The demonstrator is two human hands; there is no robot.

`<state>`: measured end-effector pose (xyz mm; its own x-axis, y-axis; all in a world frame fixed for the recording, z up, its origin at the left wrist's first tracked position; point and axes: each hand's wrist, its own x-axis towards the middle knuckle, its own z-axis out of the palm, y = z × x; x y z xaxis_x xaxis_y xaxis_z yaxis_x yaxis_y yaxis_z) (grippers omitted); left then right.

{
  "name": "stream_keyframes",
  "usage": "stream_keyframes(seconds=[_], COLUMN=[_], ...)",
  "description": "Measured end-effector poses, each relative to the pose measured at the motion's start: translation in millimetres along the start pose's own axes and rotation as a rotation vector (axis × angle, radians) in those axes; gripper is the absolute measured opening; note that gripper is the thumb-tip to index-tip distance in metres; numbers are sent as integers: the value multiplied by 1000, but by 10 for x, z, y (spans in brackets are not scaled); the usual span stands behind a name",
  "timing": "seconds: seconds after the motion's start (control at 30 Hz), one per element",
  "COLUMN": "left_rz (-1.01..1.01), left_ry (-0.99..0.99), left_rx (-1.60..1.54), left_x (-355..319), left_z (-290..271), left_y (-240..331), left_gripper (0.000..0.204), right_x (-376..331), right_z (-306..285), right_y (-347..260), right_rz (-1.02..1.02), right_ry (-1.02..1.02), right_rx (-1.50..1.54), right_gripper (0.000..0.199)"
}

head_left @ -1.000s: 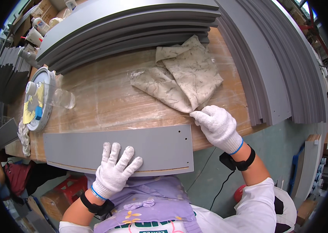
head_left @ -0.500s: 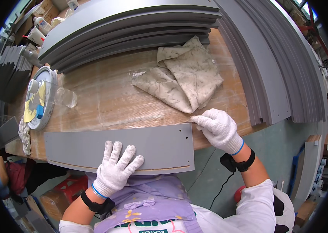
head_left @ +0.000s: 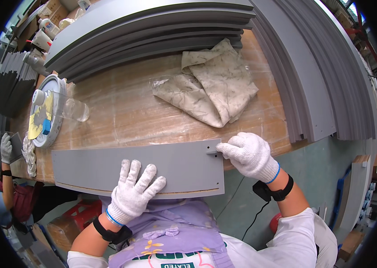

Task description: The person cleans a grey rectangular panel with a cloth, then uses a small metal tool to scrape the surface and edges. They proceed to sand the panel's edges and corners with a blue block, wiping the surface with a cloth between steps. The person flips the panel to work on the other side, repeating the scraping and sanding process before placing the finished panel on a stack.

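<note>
A long grey panel [head_left: 95, 166] lies along the near edge of the table, with small holes at its right end and a brown groove along its near side. My left hand [head_left: 132, 192], in a white knit glove, rests on the panel with its fingers spread flat. At the panel's right end, my gloved right hand [head_left: 247, 154] is closed in a pinch. From its fingertips a small thin flat blade-like piece [head_left: 211, 150] reaches over the panel's corner by the holes; its exact kind is too small to tell.
Beyond the panel lies a crumpled, stained beige cloth [head_left: 224, 85]. Stacked grey panels stand at the back [head_left: 148, 22] and right [head_left: 304, 67]. On the left, a clear bottle [head_left: 76, 110] lies across a round white lid [head_left: 54, 134]. A co-worker's gloved hand [head_left: 6, 148] is farther left.
My right hand has shifted slightly left and nearer, bringing the thin piece from the panel's far right corner over its top. My left hand stays put. The co-worker's hand has moved.
</note>
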<state>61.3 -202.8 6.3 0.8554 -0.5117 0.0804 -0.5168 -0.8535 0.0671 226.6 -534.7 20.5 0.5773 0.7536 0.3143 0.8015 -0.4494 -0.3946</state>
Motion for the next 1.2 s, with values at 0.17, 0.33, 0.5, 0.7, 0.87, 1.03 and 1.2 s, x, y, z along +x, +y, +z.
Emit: stream_keyframes(seconds=[0.17,0.33,0.5,0.7,0.87,1.03,1.2], left_rz=[1,-10,2,-16,-1,-12,-9], left_ry=[-3,9,10,22,13,23,26], left_rx=[10,9,6,0,14,14,12], left_x=[5,-3,12,16,16,4,4], left_z=[9,5,-4,0,6,-3,25], left_y=[-7,7,0,19,-6,15,6], left_gripper=[49,50,50,49,49,49,49], right_x=[101,32,58,6,43,38,-14], right_z=[32,-15,33,20,43,82,78], right_y=[45,24,63,14,38,54,27], right_rz=[24,26,19,47,42,100,50], right_ry=[43,25,15,32,37,146,46], right_rx=[-147,-21,-135,-89,-132,-94,-76], right_gripper=[29,28,27,31,26,24,25])
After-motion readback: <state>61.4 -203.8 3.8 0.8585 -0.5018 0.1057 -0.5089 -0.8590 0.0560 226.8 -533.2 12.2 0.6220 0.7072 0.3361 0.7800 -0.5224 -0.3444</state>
